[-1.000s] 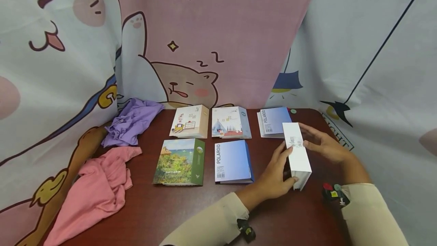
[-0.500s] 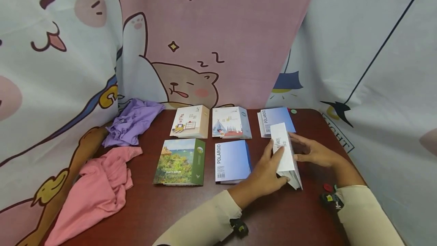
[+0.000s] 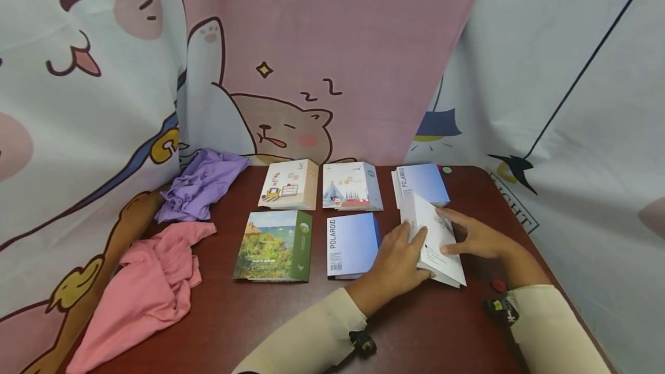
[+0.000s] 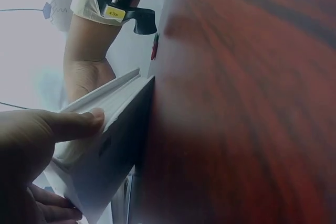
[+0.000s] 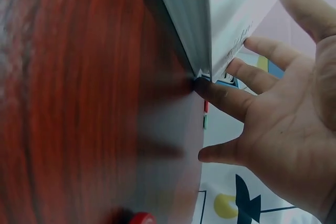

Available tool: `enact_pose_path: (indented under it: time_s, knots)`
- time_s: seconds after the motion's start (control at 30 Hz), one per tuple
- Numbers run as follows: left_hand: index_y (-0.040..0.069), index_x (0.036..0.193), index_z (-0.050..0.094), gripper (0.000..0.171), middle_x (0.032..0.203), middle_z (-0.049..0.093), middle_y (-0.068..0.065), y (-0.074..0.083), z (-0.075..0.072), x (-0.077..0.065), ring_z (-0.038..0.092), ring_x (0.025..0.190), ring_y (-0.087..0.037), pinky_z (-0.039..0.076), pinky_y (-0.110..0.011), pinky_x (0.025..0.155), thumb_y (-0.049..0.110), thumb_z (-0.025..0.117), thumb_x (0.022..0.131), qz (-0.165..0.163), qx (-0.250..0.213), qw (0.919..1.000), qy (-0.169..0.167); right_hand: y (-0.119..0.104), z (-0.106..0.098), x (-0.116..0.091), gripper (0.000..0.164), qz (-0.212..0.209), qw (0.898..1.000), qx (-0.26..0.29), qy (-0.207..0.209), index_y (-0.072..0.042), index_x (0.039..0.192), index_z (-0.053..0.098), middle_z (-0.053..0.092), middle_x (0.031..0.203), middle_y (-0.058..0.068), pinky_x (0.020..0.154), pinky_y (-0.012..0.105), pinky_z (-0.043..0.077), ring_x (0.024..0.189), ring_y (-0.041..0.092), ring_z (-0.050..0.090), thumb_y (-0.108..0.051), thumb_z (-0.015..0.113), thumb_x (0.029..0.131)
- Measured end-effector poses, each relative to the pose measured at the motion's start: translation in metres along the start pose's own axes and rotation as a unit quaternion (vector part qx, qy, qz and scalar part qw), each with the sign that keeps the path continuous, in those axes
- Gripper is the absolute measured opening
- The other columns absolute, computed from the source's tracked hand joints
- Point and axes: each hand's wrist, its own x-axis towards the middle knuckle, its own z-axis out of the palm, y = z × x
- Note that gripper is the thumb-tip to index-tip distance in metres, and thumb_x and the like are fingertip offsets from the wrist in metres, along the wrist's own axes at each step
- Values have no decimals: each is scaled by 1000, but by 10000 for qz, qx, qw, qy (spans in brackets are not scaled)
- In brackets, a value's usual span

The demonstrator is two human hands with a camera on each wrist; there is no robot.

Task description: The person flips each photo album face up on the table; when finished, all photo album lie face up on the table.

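A thick white photo album [image 3: 439, 247] tilts at the right of the table in the head view, spine raised toward the left and cover facing up. My left hand [image 3: 392, 261] grips its spine side; in the left wrist view the thumb [image 4: 79, 124] presses the page ends, other fingers lying below. On the opposite side, my right hand [image 3: 480, 238] touches the album's right edge. The right wrist view shows that hand's fingers [image 5: 226, 98] spread and fairly straight against the edge. One album corner meets the tabletop in the left wrist view.
Behind stands a blue Polaroid album [image 3: 423, 180]; another blue album [image 3: 353, 244] lies left of my left hand. Further left are a green landscape album [image 3: 272, 247] and two illustrated albums [image 3: 288, 184]. Purple cloth [image 3: 202, 183] and pink cloth [image 3: 150, 287] lie at the left edge.
The white album has shifted left and turned from spine-up to lying over, its cover now facing up. Both hands moved left with it.
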Motion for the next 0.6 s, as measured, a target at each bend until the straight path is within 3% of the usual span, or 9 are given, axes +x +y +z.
enact_pose_path:
  time_s: [0.27,0.37,0.47,0.6]
  knots:
    - [11,145,66,91,143,64,-21,4,7,-1,70,127,-26,57,-36,107,64,95,76,-123,233,9994,-226,-5,5,-1,113,268,9987,-418,67,-3,168,37,29,173,35,117,83,34,155,66,31,-42,96,80]
    - [11,142,68,87,145,62,-21,6,9,-2,70,123,-24,56,-34,108,62,95,77,-254,176,9986,-420,-7,8,-2,112,479,9968,-645,59,-4,167,40,28,174,35,116,89,26,155,67,29,-48,95,80]
    - [9,145,66,86,155,56,-21,9,12,-2,66,133,-25,54,-36,115,61,92,81,-326,162,9971,-668,-8,8,-2,111,610,9948,-816,54,-4,166,42,29,173,35,110,98,15,154,70,27,-50,94,79]
    - [9,151,62,90,166,47,-21,14,15,-3,54,149,-30,45,-46,126,68,83,87,-284,637,9936,-884,-9,9,-3,110,689,9936,-889,67,-5,166,43,30,173,35,105,102,8,154,71,26,-49,94,80]
